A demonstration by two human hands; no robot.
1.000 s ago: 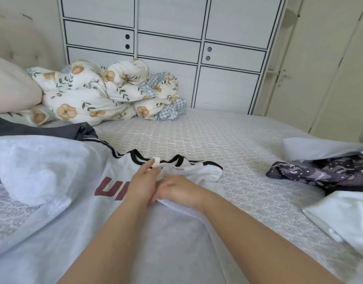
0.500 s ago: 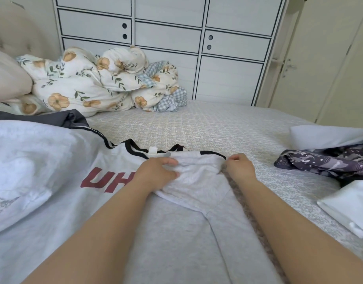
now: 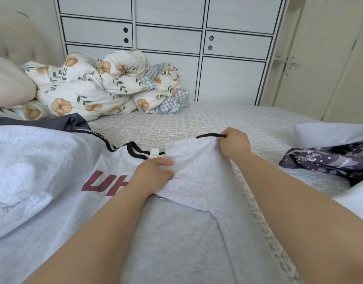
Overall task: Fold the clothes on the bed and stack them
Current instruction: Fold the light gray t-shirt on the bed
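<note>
Grey tee point(image 3: 176, 232) flat, sleeve folded in.

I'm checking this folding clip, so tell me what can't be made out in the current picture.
Head view only:
- Red lettering on the white T-shirt: its right end is hidden by the left hand and the folded sleeve.
- Right hand: its fingers curl out of sight round the sleeve's black-trimmed edge.
- Patterned dark garment: cut off by the right edge.
- Grey garment: mostly buried under the T-shirt.

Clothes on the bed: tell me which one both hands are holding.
The light grey T-shirt with black trim and red letters. The left hand and right hand grip its sleeve; the dark patterned garment at the right lies untouched.
</note>
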